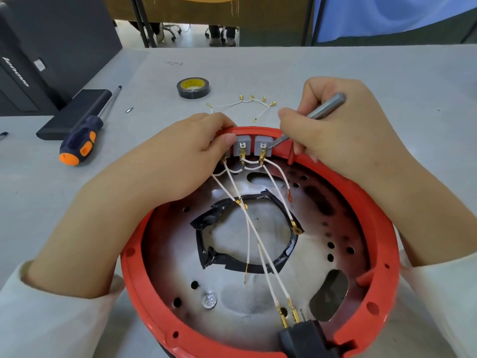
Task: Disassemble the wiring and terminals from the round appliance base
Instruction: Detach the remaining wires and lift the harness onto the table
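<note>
Only one readable text: "lenovo" in white letters on the side of the black computer case at far left, running sideways along its face. A small white sticker sits on the same case; its print is too small to read. The tape roll has a yellow inner label with dark marks, not legible. No readable print on the screwdriver.
</note>
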A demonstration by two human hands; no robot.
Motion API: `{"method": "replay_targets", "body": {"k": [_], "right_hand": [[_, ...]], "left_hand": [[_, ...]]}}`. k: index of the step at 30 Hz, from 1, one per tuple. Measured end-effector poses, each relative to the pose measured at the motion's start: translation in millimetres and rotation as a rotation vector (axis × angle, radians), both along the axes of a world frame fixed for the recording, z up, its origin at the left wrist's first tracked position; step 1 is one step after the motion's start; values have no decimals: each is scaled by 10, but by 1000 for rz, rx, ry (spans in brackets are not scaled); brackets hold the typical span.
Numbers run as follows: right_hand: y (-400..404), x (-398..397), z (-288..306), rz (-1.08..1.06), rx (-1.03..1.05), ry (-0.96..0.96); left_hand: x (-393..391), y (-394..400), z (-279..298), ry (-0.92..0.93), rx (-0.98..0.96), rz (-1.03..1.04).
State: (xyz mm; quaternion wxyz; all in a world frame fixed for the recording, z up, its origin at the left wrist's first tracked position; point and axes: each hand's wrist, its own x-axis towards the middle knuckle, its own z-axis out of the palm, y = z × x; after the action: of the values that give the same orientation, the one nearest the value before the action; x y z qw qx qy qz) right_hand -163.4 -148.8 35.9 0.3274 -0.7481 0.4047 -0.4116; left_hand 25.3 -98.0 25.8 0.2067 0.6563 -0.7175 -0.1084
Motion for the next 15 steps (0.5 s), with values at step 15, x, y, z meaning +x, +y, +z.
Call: {"method": "replay_targets", "body": {"k": [15], "right_hand": [[5,11,-5,39,-2,38]], "left_hand": [[-8,-11,5,-15,14,10]]}}
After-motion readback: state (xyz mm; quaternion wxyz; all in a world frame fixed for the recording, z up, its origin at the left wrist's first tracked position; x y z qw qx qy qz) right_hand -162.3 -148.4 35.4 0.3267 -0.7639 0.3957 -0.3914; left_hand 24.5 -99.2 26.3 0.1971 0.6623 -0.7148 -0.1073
